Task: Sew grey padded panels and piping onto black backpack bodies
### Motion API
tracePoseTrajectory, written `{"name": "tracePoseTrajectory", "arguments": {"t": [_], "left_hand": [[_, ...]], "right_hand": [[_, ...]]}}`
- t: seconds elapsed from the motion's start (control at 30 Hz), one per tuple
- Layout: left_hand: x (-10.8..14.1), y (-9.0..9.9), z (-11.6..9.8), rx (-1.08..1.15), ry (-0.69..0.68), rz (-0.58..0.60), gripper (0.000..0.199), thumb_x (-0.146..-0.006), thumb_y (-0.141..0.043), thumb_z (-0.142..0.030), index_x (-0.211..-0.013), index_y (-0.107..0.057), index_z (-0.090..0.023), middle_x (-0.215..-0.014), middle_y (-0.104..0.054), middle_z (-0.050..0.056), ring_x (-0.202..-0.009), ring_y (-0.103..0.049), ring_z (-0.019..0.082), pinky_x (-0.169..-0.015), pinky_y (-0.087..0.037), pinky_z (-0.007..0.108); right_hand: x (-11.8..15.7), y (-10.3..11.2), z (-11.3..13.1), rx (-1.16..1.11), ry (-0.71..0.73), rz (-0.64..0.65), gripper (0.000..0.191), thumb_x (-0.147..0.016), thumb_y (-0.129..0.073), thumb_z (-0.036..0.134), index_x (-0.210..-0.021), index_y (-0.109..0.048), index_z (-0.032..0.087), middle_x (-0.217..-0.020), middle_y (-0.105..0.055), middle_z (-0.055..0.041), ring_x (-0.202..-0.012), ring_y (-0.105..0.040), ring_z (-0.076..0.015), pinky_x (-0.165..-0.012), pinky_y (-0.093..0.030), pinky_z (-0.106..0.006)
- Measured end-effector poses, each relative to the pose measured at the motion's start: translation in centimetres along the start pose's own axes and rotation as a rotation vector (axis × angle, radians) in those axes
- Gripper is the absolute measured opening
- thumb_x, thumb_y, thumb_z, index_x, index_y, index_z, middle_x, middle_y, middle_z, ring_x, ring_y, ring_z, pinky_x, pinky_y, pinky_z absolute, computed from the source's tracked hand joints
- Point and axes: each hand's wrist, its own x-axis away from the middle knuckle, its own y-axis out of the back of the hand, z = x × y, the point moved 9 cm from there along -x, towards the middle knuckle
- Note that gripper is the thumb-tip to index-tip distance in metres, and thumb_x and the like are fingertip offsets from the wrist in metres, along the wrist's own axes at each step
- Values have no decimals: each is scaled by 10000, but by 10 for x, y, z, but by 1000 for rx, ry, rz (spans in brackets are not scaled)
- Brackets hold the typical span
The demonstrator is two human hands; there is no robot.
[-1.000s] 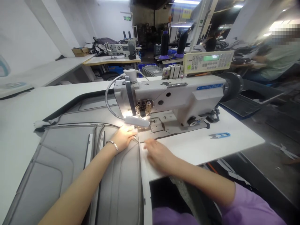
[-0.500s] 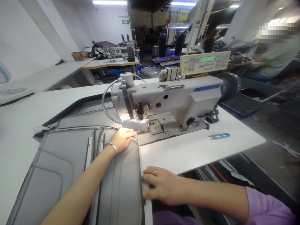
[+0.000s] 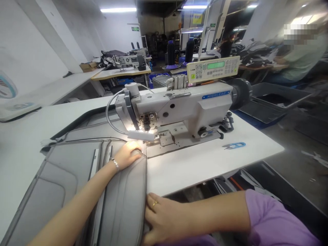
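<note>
A large grey padded fabric panel [image 3: 125, 201] with stitched lines and a bound edge lies across the left of the sewing table. My left hand [image 3: 128, 155] rests on it with fingers stretched toward the lit needle area of the sewing machine [image 3: 176, 106]. The fingertips are partly lost in the glare under the lamp [image 3: 140, 135]. Lower down, my right hand [image 3: 166, 218] grips the panel's right edge, its fingers curled and partly hidden at that edge. Pale strips [image 3: 94, 164] with dark edges lie along the panel's middle.
Blue thread snips [image 3: 235, 146] lie on the white table [image 3: 174, 171] right of the machine. A control panel [image 3: 214, 69] sits above the machine, with thread cones [image 3: 171, 56] behind. A grey crate [image 3: 271, 102] stands at the right. Another person [image 3: 303, 58] sits beyond it.
My right hand has moved left and down along the panel's edge. The left hand has slid slightly back from the needle area. The whole view has shifted a little.
</note>
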Motion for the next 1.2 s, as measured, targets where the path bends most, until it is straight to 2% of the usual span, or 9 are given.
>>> {"name": "tracePoseTrajectory", "arguments": {"t": [0.13, 0.27, 0.47, 0.63, 0.83, 0.93, 1.1, 1.2], "left_hand": [[3, 1, -2, -6, 14, -45, 184, -777, -589, -303, -910, -668, -203, -949, -661, 64, -941, -574, 226, -884, -476, 405], [2, 2, -1, -19, 62, -74, 115, -754, -617, -303, -801, -666, -210, -852, -659, 44, -870, -580, 220, -806, -498, 380], [-2, -1, 0, -20, 76, -116, 87, -740, -640, -261, -694, -615, -191, -772, -641, 37, -801, -566, 209, -750, -491, 370], [-10, -2, 3, -36, 82, -136, 112, -742, -639, -271, -671, -604, -191, -776, -655, 47, -803, -569, 217, -776, -482, 385], [-20, -4, 15, -54, 220, -93, 139, -721, -611, -283, -620, -603, -188, -779, -680, 56, -812, -594, 235, -826, -470, 409], [-23, -3, 21, -72, 262, -116, 156, -708, -582, -302, -600, -600, -191, -792, -686, 62, -874, -593, 254, -846, -470, 406], [-28, -4, 29, -78, 253, -131, 174, -727, -555, -309, -624, -605, -178, -796, -698, 78, -878, -610, 258, -887, -464, 408], [-35, -4, 31, -80, 220, -125, 174, -753, -539, -322, -751, -647, -185, -881, -705, 77, -943, -604, 263, -921, -454, 425]], "right_hand": [[-8, 5, 9, -56, -2, -92, 136, -854, -464, 281, -754, -543, 235, -634, -504, -18, -605, -543, -204, -714, -434, -383], [-13, 11, 9, -88, -18, -49, 175, -830, -510, 242, -663, -486, 194, -617, -478, -7, -561, -507, -169, -660, -423, -346], [-14, 16, 2, -108, -25, -3, 185, -802, -535, 217, -630, -477, 187, -576, -432, 3, -522, -445, -146, -577, -381, -300], [-17, 20, -10, -93, -38, 23, 225, -784, -535, 196, -575, -451, 190, -528, -374, 6, -495, -387, -140, -573, -375, -295], [-12, 12, -21, -92, -70, 26, 209, -771, -541, 218, -594, -433, 193, -562, -399, -4, -518, -358, -134, -611, -396, -310], [-10, 9, -26, -74, -70, 31, 201, -739, -566, 206, -595, -427, 190, -560, -398, -2, -531, -365, -133, -607, -394, -303], [-11, 8, -36, -65, -77, 34, 187, -735, -541, 174, -588, -426, 185, -570, -413, -8, -530, -360, -131, -608, -390, -303], [-13, 9, -42, -56, -84, 65, 185, -740, -521, 133, -580, -443, 177, -581, -420, -15, -537, -360, -130, -610, -390, -294]]}}
